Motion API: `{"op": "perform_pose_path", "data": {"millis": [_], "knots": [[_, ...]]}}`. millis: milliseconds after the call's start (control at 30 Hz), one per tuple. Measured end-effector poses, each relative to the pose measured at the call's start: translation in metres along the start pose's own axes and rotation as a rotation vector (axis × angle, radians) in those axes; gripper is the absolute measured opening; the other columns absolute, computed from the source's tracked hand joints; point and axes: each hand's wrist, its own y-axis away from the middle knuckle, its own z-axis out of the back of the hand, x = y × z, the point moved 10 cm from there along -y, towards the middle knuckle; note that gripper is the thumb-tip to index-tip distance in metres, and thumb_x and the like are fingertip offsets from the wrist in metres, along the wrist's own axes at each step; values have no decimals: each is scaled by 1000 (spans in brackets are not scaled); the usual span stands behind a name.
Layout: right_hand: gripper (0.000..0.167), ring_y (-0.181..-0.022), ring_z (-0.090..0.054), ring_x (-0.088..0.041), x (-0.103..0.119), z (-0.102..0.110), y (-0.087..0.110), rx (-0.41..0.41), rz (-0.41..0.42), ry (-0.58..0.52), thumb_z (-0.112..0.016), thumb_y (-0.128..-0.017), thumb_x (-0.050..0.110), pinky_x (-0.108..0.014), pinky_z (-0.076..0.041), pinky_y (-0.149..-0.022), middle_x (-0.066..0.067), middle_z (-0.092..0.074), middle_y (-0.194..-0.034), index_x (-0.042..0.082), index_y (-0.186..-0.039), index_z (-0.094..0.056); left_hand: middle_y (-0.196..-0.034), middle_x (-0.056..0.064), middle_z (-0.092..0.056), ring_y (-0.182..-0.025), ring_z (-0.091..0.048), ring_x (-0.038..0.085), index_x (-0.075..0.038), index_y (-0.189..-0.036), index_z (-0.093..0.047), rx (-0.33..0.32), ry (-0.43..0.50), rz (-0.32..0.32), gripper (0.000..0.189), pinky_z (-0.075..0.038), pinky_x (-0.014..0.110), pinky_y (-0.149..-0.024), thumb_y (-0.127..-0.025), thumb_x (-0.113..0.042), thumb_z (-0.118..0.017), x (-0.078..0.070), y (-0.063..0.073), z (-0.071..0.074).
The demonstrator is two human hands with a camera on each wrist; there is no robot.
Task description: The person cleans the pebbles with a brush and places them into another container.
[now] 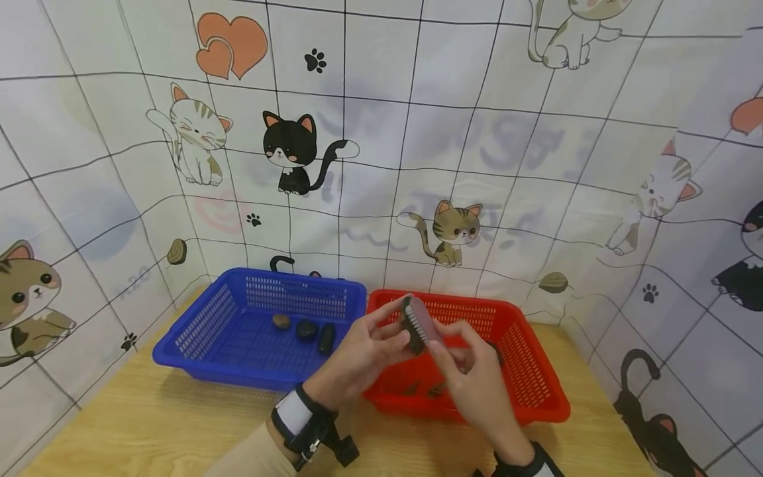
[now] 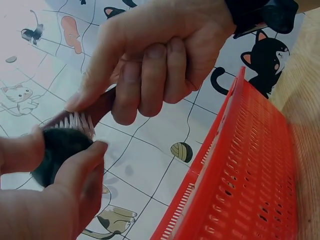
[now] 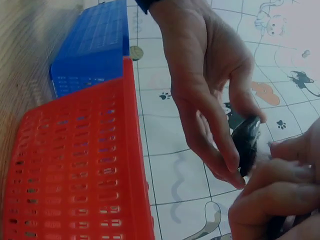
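My left hand (image 1: pixel 360 354) pinches a smooth dark stone (image 2: pixel 57 152) between thumb and fingers, over the red basket. In my right hand (image 1: pixel 477 377) is a small brush (image 1: pixel 423 319) with a dull reddish back and white bristles, its handle gripped under curled fingers in the left wrist view. The bristles (image 2: pixel 77 122) meet the upper edge of the stone. From the right wrist view, the stone (image 3: pixel 246 142) shows dark and glossy at the left fingertips, while the right fingers cover most of the brush.
A red basket (image 1: pixel 536 358) with several dark stones inside stands below the hands. Left of it, a blue basket (image 1: pixel 203 351) contains a brown stone (image 1: pixel 281 321), a round black stone (image 1: pixel 306 330) and a long black stone (image 1: pixel 326 339). Both rest on a wooden table (image 1: pixel 137 424) before a cat-print cloth.
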Motion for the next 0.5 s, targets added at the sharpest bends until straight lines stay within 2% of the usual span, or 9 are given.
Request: {"op": "perform_pose_path", "data": {"millis": [133,200,267,367,400,433,500], "knots": [[32,-50,-41,-4,-5,12,-2,-83,-7,42,-79,-113,19,-24,-37,-42,-18,-82,-95,10,-143,-71,-180,25,-52,-160,-61,50,-25,-183,-40,30,-48,11,77,-59,54,-124,-115,-5,-70,1,0,-6],[31,-50,-39,-3,-6,14,-3,-95,-8,55,-79,-113,19,-23,-35,-42,-15,-83,-95,10,-142,-72,-180,24,-53,-159,-62,49,-26,-182,-41,7,-52,-2,77,-60,54,-123,-114,-5,-71,-2,1,-4],[31,-50,-38,-3,-6,11,-2,-74,-3,50,-79,-113,18,-23,-36,-42,-14,-84,-98,10,-142,-71,-180,25,-52,-159,-62,50,-25,-183,-40,-33,-42,-20,76,-59,54,-124,-115,-5,-70,-5,2,0],[30,-50,-38,-1,-2,2,-1,-5,22,20,-77,-114,17,-23,-38,-42,-16,-79,-91,9,-142,-69,-181,26,-50,-162,-58,52,-22,-184,-37,-93,-3,-40,75,-56,53,-126,-117,-5,-67,-8,3,7],[29,-50,-38,-1,0,-1,-1,12,33,7,-76,-115,16,-23,-39,-41,-17,-81,-94,8,-142,-68,-182,27,-49,-163,-57,53,-21,-184,-35,-104,10,-42,75,-55,53,-126,-117,-5,-65,-8,2,8],[29,-50,-38,0,2,-2,-1,21,45,0,-76,-115,15,-23,-39,-41,-18,-84,-102,7,-141,-68,-182,27,-48,-164,-55,53,-20,-184,-35,-108,20,-43,74,-54,53,-127,-118,-4,-64,-8,2,8],[28,-51,-38,0,4,-4,-1,21,62,-6,-75,-115,15,-22,-40,-41,-19,-80,-94,6,-141,-68,-183,27,-47,-164,-55,52,-20,-185,-34,-94,26,-35,74,-54,52,-127,-118,-4,-63,-7,1,6]]}}
